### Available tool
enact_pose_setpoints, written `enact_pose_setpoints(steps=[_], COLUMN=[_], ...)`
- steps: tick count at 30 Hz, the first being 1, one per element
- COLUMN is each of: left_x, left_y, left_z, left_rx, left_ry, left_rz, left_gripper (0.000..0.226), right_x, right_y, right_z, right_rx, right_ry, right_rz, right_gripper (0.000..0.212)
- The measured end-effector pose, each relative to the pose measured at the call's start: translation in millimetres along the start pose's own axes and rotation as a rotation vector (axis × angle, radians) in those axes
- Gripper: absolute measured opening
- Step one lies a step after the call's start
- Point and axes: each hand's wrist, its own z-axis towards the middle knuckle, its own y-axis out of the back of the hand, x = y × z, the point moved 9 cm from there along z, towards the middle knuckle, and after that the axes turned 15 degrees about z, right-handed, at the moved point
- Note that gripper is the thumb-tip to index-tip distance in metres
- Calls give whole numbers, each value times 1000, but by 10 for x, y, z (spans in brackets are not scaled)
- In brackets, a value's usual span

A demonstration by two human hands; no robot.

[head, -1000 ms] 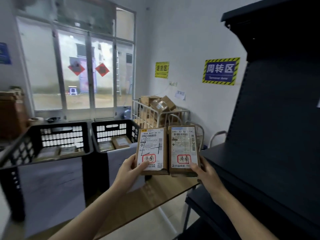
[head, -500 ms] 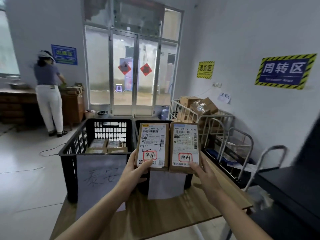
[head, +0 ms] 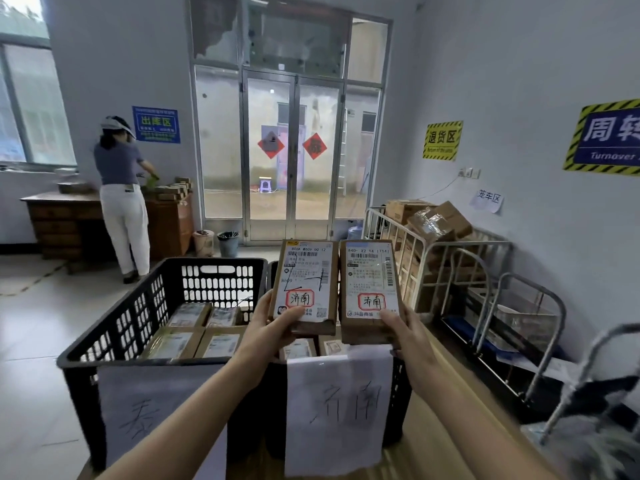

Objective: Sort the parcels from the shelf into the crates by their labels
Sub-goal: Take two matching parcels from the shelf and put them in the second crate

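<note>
I hold two flat brown parcels upright, side by side, over the right black crate (head: 398,382). My left hand (head: 268,329) grips the bottom of the left parcel (head: 304,282); my right hand (head: 403,329) grips the bottom of the right parcel (head: 369,287). Each white shipping label carries the same red-circled characters, matching the handwritten paper sign (head: 337,410) on the right crate's front. The left black crate (head: 114,327) holds several parcels and bears a different paper sign (head: 152,410). Parcels lie in the right crate, mostly hidden behind my hands.
Both crates stand on a wooden table (head: 460,427). Metal cage trolleys (head: 450,265) with cardboard boxes line the right wall. A person (head: 121,195) stands at a wooden desk (head: 62,220) far left. Glass doors (head: 292,154) are straight ahead. Two small bins (head: 216,242) sit by them.
My view has swung left, away from the dark shelf, and closer to the crates. Both parcels stay gripped and now hang over the right crate.
</note>
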Motion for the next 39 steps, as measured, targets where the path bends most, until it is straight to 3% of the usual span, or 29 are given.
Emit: enact_pose_setpoints(steps=[3, 7, 13, 17, 24, 29, 39], left_x=[31, 201, 322, 388, 528, 669, 995], left_y=[-100, -39, 19, 44, 230, 294, 218], left_z=[311, 615, 933, 1157, 1686, 1990, 2296], left_rx=[-18, -91, -120, -102, -115, -112, -94], left_ry=[31, 77, 91, 114, 133, 157, 216], left_rz=[-50, -83, -66, -71, -58, -83, -38], left_gripper=[73, 64, 56, 70, 63, 67, 68], right_x=[31, -132, -419, -516, -569, -603, -977], right_y=[50, 112, 188, 186, 223, 320, 303], right_z=[357, 656, 1065, 1323, 1791, 2056, 2410], right_rx=[19, 37, 16, -9, -108, -223, -222], right_ry=[5, -49, -123, -125, -101, -69, -126], right_rz=[19, 43, 99, 95, 100, 107, 94], right_gripper=[25, 53, 37, 41, 54, 43, 50])
